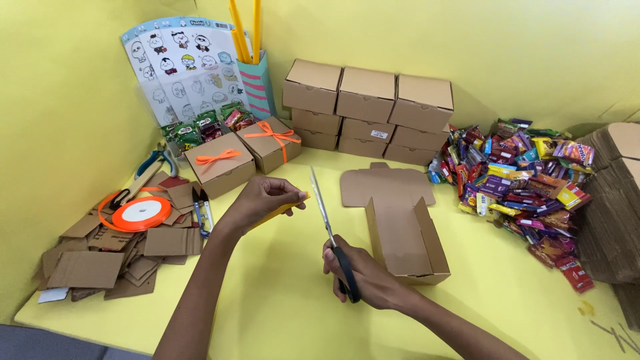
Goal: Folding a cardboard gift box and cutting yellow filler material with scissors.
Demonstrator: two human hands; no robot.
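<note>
Head view: left hand (261, 199) pinches a thin, floppy yellow paper piece (283, 208) by its edge; right hand (365, 277) fingers closed through rigid scissors (329, 230) handles, blades slightly parted.

Orange ribbon spool (141, 213) (perhaps striped cup (257, 85)).

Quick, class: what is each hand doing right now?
Left hand: closed, pinching a yellow paper piece.
Right hand: closed around the black handles of the scissors, blades pointing up.
</note>
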